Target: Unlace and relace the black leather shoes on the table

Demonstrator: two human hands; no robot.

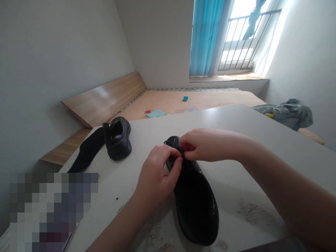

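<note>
A black shoe point(196, 206) lies in front of me on the white table, its heel end towards me and its toe end pointing away. Both my hands are at the lacing area near its far end. My left hand point(159, 171) pinches a black shoelace point(173, 143) between thumb and index finger. From the other side, my right hand point(203, 145) has its fingers curled closed at the same lace, close to my left fingertips. The exact grip of the right fingers is partly hidden. A thin loop of lace shows above the shoe.
A second black shoe point(118, 140) stands at the table's left, beside a long black piece point(88, 150). The white table point(231, 122) has dark smudges near me. Behind it is a pale bed-like surface point(210, 98) with small items. Crumpled clothing point(291, 113) lies right. A blurred patch covers lower left.
</note>
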